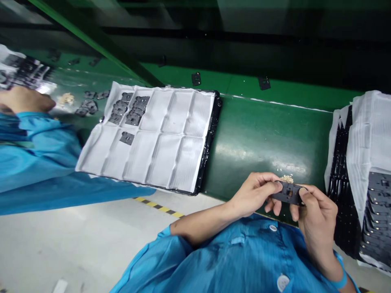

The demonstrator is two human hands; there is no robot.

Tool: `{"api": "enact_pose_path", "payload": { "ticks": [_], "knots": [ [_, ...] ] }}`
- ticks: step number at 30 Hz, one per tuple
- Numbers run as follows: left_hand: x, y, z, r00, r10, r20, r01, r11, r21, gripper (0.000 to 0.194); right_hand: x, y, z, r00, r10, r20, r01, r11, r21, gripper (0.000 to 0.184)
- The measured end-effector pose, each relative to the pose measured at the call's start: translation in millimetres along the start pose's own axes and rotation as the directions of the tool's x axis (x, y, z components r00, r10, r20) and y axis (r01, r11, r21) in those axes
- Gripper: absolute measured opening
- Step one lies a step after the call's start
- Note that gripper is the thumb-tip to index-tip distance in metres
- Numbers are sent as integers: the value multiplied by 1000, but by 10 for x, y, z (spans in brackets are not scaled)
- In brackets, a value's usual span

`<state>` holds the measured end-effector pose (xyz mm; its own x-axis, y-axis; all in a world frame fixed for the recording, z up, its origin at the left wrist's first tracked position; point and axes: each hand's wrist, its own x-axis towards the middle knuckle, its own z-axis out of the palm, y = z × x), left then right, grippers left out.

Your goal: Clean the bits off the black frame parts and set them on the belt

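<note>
Between my two hands I hold a flat black plastic part [288,193] with a square opening near its middle. My left hand [259,191] grips its left end, thumb on top and fingers beneath. The right end is pinched by my right hand [317,205], with the thumb on the upper face. Just beyond the part, a small heap of tiny pale pieces [287,179] lies on the green bench [253,142]. Left of my hands sits a black tray lined with white cloth [171,162], its lining shaped into compartments. Several similar black parts [134,112] lie in its left compartments.
At right, stacked black trays [339,175] with white liners hold rows of black parts [378,215]. Loose parts [264,83] lie along the bench's back. A green post [100,44] slants behind the tray. A co-worker's hand [29,99] is at far left, near another pale heap [66,99].
</note>
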<state>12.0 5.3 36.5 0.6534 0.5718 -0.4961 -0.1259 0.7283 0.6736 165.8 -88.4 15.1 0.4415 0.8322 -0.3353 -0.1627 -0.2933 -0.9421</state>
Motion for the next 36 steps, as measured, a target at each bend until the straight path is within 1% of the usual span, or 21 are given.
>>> {"api": "enact_pose_path", "payload": {
  "ticks": [2, 4, 7, 10, 12, 14, 18, 20, 22, 23, 24, 25, 26, 27, 28, 29, 30, 32, 33, 34, 36],
  "knots": [
    [5, -9, 8, 1000, -1, -22, 1, 1000, -12, 27, -18, -20, 23, 999, -51, -2, 51, 998, -35, 31],
    [6, -13, 12, 999, -1, -49, 1, 1000, -7, 25, -31, -57, 51, 988, -151, -7, 150, 985, -89, 28],
    [5, -7, 11, 996, 7, -87, -5, 1000, 26, 24, -35, -102, 78, 941, -339, 8, 334, 921, -200, 27],
    [5, -1, -5, 994, 13, -107, -8, 999, 54, 25, -29, -100, 76, 901, -431, 42, 426, 865, -264, 28],
    [4, -8, -18, 995, 6, -100, 1, 998, 69, 26, -27, -87, 75, 898, -438, 49, 434, 858, -276, 28],
    [-4, -23, -30, 996, -4, -86, 11, 996, 89, 30, -30, -82, 90, 908, -416, 47, 414, 873, -256, 29],
    [-25, 41, -53, 995, 27, -97, -15, 992, 122, 45, -29, -65, 150, 933, -359, 24, 359, 923, -137, 27],
    [4, 200, -36, 986, 106, -131, -81, 979, 186, 45, -14, -25, 174, 934, -359, -1, 357, 931, -78, 24],
    [109, 454, 48, 957, 255, -137, -202, 926, 319, 35, 6, 39, 184, 929, -370, 12, 371, 928, -32, 28],
    [204, 602, 124, 934, 343, -103, -276, 873, 403, 28, 17, 75, 185, 924, -380, 32, 381, 924, -21, 29],
    [334, 752, 226, 904, 425, -37, -358, 803, 476, 20, 27, 110, 187, 919, -391, 56, 392, 920, -21, 29],
    [501, 892, 351, 873, 483, 63, -439, 725, 531, 14, 36, 144, 188, 912, -401, 84, 404, 914, -33, 26],
    [701, 1012, 497, 849, 493, 187, -504, 652, 567, 12, 44, 174, 191, 907, -407, 112, 414, 909, -52, 24],
    [930, 1105, 660, 832, 455, 319, -550, 596, 584, 12, 51, 202, 194, 903, -407, 140, 419, 905, -76, 23],
    [1178, 1166, 833, 813, 380, 442, -582, 559, 590, 10, 56, 227, 198, 901, -401, 168, 420, 902, -99, 22],
    [1433, 1194, 1011, 797, 284, 533, -593, 537, 600, 9, 61, 251, 200, 900, -390, 194, 416, 901, -121, 21],
    [1681, 1194, 1184, 786, 205, 583, -592, 519, 616, 14, 65, 274, 201, 901, -378, 212, 411, 901, -139, 21],
    [2108, 1132, 1487, 764, 74, 641, -601, 442, 666, 16, 73, 318, 192, 906, -358, 226, 397, 903, -163, 22],
    [2268, 1086, 1604, 760, 5, 650, -601, 388, 699, 17, 77, 340, 183, 909, -350, 227, 391, 904, -173, 22],
    [2387, 1039, 1691, 750, -53, 659, -610, 328, 721, 20, 82, 361, 171, 912, -343, 225, 385, 905, -179, 22],
    [2507, 961, 1780, 726, -117, 677, -646, 219, 731, 24, 94, 403, 145, 918, -330, 221, 371, 910, -186, 23]
  ]
}}
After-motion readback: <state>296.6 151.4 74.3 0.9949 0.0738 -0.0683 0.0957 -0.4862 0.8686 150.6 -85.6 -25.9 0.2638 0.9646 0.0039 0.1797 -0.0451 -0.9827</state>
